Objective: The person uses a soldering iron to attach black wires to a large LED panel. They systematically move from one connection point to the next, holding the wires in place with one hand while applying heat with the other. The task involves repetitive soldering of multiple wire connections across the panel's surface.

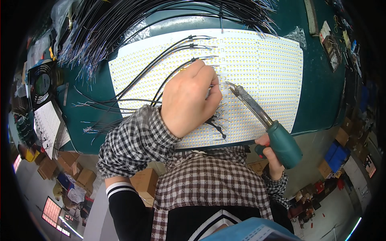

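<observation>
A white LED board panel (265, 80), dotted with rows of small yellow chips, lies on the green table. Over its middle, my left hand (191, 96) is closed in a pinch, seemingly on the end of a black cable (158, 102) that runs in under it; the pinched part is mostly hidden. My right hand (274, 160) grips the green handle of a soldering gun (283, 142). The gun's tip points up and left, just right of my left fingers and apart from them. Several black cables with thin bared wires (192, 46) lie across the panel's left part.
A large bundle of black cables (108, 28) fills the far left of the table. More loose cables (96, 102) lie left of the panel. A black fan (41, 83) and white sheets (49, 124) are at the left edge. Cardboard boxes (144, 182) stand below the table.
</observation>
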A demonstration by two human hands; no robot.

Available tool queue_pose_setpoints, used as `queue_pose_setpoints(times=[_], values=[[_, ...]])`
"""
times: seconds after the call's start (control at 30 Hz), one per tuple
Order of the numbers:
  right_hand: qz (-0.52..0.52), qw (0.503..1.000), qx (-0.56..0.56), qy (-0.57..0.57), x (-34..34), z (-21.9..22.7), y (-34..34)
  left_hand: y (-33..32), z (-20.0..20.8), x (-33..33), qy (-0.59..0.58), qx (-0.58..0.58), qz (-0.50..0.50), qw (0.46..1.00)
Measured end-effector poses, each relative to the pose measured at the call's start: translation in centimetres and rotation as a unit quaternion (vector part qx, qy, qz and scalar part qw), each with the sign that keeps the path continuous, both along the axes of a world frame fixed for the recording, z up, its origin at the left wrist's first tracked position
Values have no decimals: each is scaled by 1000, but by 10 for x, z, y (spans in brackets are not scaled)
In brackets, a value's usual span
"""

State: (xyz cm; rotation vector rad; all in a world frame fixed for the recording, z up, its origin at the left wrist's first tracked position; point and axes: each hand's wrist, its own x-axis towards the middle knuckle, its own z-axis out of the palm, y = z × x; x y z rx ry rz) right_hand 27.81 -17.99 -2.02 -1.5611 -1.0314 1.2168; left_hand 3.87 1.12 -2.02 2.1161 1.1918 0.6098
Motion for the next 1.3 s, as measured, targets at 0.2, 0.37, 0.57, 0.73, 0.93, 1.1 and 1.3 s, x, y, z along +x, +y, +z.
queue_pose_setpoints(times=[0.2,0.37,0.57,0.73,0.93,1.1,1.3], values=[[-15,1000,-5,11,0,2,1,0,1,1,0,1,-5,1000],[-36,996,11,75,-5,12,9,-7,7,-3,3,119,1,993],[-51,997,15,61,-5,9,10,-29,41,-41,136,-53,-37,989],[-54,995,33,73,-4,7,10,-32,44,-30,124,-38,-38,991],[-48,996,46,58,2,5,3,-21,22,-23,71,23,-36,997],[-60,996,38,62,4,4,3,-18,17,-21,30,34,-25,999],[-47,996,44,67,3,4,6,-13,12,-12,-51,-37,-10,998]])
